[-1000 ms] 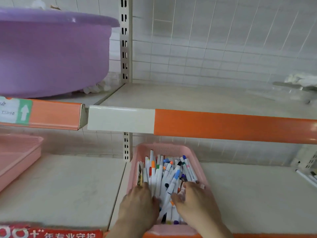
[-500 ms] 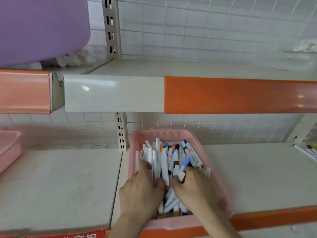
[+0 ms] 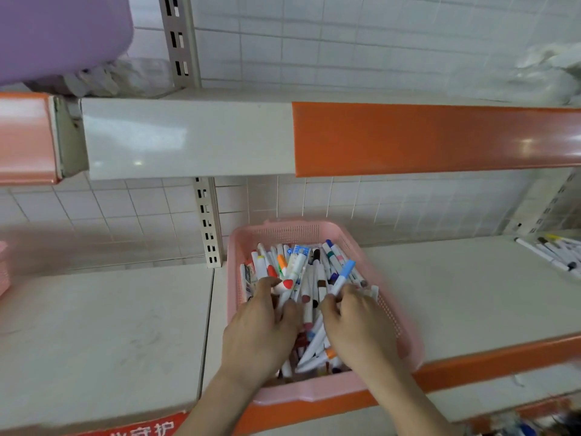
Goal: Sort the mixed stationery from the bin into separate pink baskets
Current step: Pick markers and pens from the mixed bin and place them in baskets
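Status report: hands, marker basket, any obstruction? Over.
Left hand pinches white red-capped marker. Right hand pinches white blue-capped marker. Both inside pink perforated plastic basket, full of markers. Orange-fronted upper shelf overhead.

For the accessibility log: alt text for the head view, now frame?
A person's left hand and right hand dig into a pink perforated plastic basket full of white colour-capped markers on a beige metal shelf. The right hand pinches a light-blue-capped marker; the left curls round a red-capped marker. Loose markers lie far right.
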`<state>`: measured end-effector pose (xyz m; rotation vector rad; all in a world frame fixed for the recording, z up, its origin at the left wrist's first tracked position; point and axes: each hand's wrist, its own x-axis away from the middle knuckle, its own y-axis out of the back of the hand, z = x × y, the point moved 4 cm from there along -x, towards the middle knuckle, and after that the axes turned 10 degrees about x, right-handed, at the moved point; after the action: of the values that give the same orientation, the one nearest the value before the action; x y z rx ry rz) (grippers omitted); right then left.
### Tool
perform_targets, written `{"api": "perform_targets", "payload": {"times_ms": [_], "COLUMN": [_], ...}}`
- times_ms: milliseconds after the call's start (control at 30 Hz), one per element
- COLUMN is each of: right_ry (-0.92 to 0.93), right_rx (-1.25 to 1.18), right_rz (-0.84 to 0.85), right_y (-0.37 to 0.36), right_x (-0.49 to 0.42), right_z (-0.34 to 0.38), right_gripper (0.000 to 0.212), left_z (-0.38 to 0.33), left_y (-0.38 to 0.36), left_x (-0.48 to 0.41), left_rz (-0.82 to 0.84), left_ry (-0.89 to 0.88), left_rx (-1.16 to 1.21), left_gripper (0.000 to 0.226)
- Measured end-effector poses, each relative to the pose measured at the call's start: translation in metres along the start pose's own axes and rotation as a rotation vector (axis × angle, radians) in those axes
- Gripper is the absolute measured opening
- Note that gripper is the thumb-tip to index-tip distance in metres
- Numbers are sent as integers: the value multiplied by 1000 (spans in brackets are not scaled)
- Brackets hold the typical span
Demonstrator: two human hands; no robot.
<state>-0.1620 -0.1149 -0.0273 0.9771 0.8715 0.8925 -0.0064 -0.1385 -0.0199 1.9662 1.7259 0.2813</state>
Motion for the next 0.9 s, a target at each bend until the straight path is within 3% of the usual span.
{"api": "perform_targets", "payload": {"times_ms": [233,400,600,700,900], "right_ry": [24,1,25,80,184], "right_rx": [-215,-427,-602,-630,-630], "right_rz": [-15,-32,-74,-88,-52], "right_y": [3,9,19,20,19], "right_x": [3,3,7,8,7], "right_z": [-2,-5,-8,-8,-9], "right_gripper": [24,24,18,25,13], "left_z": [-4,-5,-5,-5,-5], "left_y": [2,7,1,-1,-4], "left_x": [1,2,7,9,9], "left_rz": [65,109,191,170,-4], "left_ry": [70,125,230,258,144], "left_rx": [384,524,713,740,470], "left_gripper": [19,12,21,42,47]}}
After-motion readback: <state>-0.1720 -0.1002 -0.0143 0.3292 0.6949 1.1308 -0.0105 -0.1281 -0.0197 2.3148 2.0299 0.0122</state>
